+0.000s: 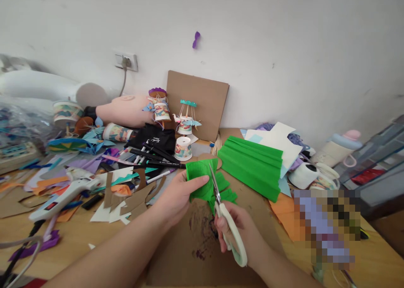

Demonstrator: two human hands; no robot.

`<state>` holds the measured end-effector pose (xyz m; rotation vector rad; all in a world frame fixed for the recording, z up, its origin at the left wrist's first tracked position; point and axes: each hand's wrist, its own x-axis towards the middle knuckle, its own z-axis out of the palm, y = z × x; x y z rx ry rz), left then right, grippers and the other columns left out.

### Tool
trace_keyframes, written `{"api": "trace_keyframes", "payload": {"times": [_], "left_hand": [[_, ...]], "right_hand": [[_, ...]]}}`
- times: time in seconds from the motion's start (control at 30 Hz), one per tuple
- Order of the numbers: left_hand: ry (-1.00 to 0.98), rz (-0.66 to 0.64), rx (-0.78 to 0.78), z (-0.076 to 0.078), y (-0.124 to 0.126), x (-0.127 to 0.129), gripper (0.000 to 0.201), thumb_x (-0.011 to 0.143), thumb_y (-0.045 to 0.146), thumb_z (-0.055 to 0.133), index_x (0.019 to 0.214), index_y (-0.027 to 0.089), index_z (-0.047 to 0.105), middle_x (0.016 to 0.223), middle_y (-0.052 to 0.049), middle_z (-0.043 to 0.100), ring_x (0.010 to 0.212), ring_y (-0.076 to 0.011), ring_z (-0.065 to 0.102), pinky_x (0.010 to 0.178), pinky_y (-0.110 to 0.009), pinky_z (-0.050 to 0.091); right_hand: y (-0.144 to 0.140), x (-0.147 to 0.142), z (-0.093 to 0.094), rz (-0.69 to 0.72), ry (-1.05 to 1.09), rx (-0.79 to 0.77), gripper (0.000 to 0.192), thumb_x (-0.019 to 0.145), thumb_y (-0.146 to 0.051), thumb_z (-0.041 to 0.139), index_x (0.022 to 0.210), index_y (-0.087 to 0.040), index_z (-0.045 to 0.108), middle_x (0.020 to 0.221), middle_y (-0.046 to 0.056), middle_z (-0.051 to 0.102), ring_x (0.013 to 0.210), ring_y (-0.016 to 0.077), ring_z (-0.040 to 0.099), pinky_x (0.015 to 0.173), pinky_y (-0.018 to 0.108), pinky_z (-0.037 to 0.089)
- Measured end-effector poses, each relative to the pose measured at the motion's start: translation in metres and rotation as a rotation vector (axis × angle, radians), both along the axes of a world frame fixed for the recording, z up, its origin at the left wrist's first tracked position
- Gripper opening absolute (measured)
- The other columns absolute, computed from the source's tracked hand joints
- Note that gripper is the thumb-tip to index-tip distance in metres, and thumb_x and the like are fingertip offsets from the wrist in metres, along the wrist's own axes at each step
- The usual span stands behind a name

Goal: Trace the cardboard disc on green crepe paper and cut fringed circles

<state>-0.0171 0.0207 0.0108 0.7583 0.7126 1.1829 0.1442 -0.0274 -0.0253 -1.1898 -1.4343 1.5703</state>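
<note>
Cluttered table (78, 241): glue gun (65, 196) beside hands.

A white wall (284, 35) is being lit evenly by soft daylight; a socket (126, 61) with a cable is being carried on it, and a cardboard sheet (202, 98) is being propped against it above a cluttered wooden table (72, 241)

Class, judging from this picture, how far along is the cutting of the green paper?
Done: several slits already fringe the green paper piece. In hand: the left hand pinches it while the right hand works the scissors into it. Left: the pleated green sheet lies uncut.
</note>
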Motion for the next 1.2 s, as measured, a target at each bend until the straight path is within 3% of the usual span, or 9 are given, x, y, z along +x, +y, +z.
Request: {"api": "trace_keyframes", "payload": {"times": [0.27,0.53,0.8,1.03,1.2], "left_hand": [[-0.01,-0.04,-0.005,0.002,-0.0014,-0.0009,0.037,0.064,0.025,0.083,0.099,0.015,0.076,0.095,-0.01,0.078,0.087,-0.0255,0.072,0.087,-0.037,0.054],[0.002,-0.018,-0.001,0.0016,-0.0006,-0.002,0.042,0.064,0.023,0.082,0.104,0.015,0.074,0.095,-0.01,0.078,0.091,-0.0264,0.071,0.08,-0.033,0.054],[0.02,-0.008,-0.009,0.0018,0.0,-0.0024,0.03,0.062,0.023,0.083,0.089,0.014,0.076,0.083,-0.008,0.078,0.074,-0.0213,0.071,0.073,-0.03,0.054],[0.006,-0.019,-0.007,0.0011,0.0008,-0.0034,0.034,0.064,0.023,0.082,0.097,0.015,0.076,0.084,-0.008,0.078,0.078,-0.0229,0.072,0.074,-0.03,0.054],[0.011,0.002,-0.017,-0.0004,0.001,-0.0035,0.025,0.064,0.025,0.082,0.087,0.014,0.076,0.082,-0.007,0.078,0.068,-0.0208,0.071,0.073,-0.032,0.054]], "right_hand": [[0.0002,0.0002,-0.0005,0.014,0.01,0.009,0.061,0.066,-0.079,0.059,0.068,-0.02,0.044,0.045,-0.01,0.041,0.031,0.0055,0.042,0.033,0.017,0.027],[-0.0007,0.0007,-0.001,0.005,0.017,-0.01,0.061,0.065,-0.079,0.061,0.068,-0.021,0.044,0.043,-0.01,0.042,0.031,0.0063,0.043,0.032,0.017,0.028],[0.0002,-0.0006,-0.0006,0.009,0.009,-0.025,0.061,0.064,-0.079,0.06,0.067,-0.021,0.043,0.043,-0.01,0.041,0.03,0.0064,0.043,0.031,0.017,0.028],[-0.0002,-0.0032,0.0042,-0.015,-0.016,-0.046,0.064,0.06,-0.082,0.06,0.064,-0.022,0.041,0.042,-0.011,0.038,0.029,0.006,0.041,0.029,0.017,0.027],[0.0004,-0.0022,0.0054,-0.011,-0.013,-0.061,0.063,0.059,-0.081,0.062,0.064,-0.022,0.041,0.043,-0.012,0.037,0.028,0.0062,0.042,0.028,0.017,0.027]]}}
